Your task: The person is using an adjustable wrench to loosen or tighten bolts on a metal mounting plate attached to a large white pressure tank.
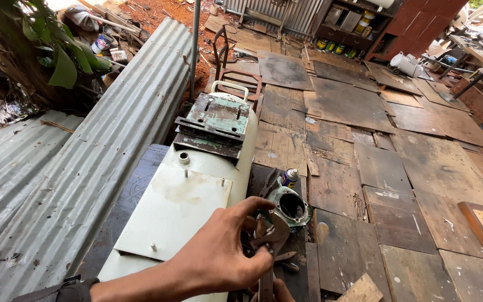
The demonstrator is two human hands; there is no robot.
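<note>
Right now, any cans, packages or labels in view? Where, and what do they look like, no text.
Spray can: beside the grey metal housing, above the left hand; small cylinder, blue-and-yellow label, dark cap.
Row of cans: low shelf of the far cabinet; round, yellow and dark.
Paint tin: far left among debris; round, white and blue label.
No screens or signs visible.

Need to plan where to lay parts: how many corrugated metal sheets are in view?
2. One long corrugated sheet runs diagonally left of the cream tank; a second sheet lies at the far left. More may be hidden.
</note>
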